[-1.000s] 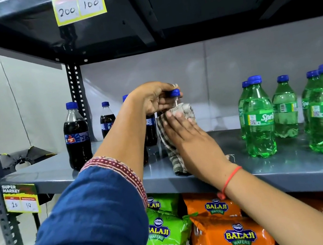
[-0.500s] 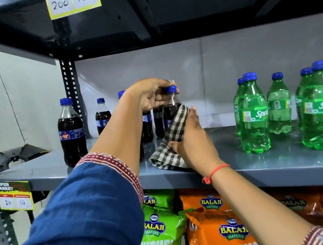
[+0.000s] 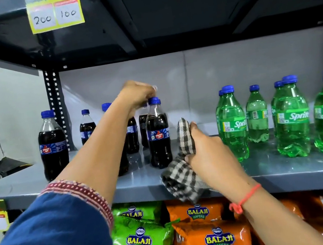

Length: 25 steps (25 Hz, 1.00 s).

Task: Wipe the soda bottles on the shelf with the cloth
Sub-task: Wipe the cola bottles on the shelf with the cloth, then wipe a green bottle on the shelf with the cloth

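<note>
Several dark cola bottles with blue caps stand on the left half of the grey shelf (image 3: 22,185). The front cola bottle (image 3: 158,136) stands uncovered, its cap showing. My left hand (image 3: 137,95) hovers blurred just above and left of that cap, fingers curled down over the caps of the bottles behind; what it touches is hidden. My right hand (image 3: 207,153) grips the black-and-white checked cloth (image 3: 179,176) just right of the front cola bottle, apart from it. The cloth's tail hangs over the shelf's front edge. Several green Sprite bottles (image 3: 232,127) stand to the right.
A black shelf runs overhead with a yellow price tag (image 3: 55,13). Another cola bottle (image 3: 53,145) stands alone at the shelf's left end by the perforated upright (image 3: 54,102). Green and orange Balaji wafer bags (image 3: 211,238) fill the shelf below.
My right hand has pulled the cloth off the front cola bottle, down and to the right. My left hand has lifted from that bottle's cap, which now shows.
</note>
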Tool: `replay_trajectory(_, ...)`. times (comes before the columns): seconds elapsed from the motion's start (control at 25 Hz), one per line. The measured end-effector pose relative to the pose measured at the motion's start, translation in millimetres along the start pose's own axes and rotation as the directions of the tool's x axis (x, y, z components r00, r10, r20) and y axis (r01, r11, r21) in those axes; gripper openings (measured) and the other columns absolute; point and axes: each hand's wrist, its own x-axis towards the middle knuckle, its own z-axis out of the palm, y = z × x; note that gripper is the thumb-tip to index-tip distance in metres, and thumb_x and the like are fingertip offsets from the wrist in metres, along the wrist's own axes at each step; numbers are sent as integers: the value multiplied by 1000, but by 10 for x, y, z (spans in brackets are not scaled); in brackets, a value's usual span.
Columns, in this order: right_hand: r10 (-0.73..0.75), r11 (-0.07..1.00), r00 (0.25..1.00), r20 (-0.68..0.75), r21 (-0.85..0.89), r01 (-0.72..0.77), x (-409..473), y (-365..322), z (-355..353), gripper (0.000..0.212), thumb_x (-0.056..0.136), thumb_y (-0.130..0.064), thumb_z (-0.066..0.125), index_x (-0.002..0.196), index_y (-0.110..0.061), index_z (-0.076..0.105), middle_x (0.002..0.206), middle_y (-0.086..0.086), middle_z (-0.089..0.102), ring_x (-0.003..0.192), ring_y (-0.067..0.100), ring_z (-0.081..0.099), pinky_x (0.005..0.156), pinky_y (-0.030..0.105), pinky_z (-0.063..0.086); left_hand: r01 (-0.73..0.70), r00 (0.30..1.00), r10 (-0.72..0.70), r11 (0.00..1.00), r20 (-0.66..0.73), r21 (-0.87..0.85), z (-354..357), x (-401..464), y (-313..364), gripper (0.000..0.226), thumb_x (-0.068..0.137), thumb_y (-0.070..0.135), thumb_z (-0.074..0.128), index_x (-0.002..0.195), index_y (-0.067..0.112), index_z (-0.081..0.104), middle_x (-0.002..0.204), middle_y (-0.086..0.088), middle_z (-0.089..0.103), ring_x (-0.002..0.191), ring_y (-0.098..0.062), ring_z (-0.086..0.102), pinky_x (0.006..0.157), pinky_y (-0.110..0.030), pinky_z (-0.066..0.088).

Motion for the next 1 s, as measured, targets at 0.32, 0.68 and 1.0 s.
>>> replay_trajectory(0.32, -90, 976, 921, -379, -219, 5, -219, 593, -527, 75, 82, -9, 61, 141, -20, 17, 134, 15, 51, 90, 34, 65, 56, 31, 44, -323, 913, 338, 941, 229, -103, 1126, -172, 427, 22, 86, 21, 54, 96, 7, 68, 98, 2, 64, 89, -8, 54, 72, -15, 40)
replay_trajectory(0.68, -267, 900, 952, -151, -393, 190, 175, 1106, -288, 73, 95, -24, 38, 131, -12, -24, 143, 8, -23, 129, 21, -22, 110, 29, -1, 72, 905, 54, 958, 421, -277, 1496, 86, 246, 11, 84, 15, 56, 81, 8, 65, 79, -5, 69, 81, -19, 65, 86, -33, 50)
replay_trajectory(1.0, -280, 891, 945, -170, -412, 190, 203, 1054, -215, 69, 94, -14, 41, 140, -6, -10, 148, 10, -18, 133, 22, -19, 109, 29, -2, 134, 896, 20, 940, 443, -312, 1467, 87, 268, 13, 83, 13, 58, 87, 2, 65, 75, -6, 71, 79, -20, 67, 84, -33, 52)
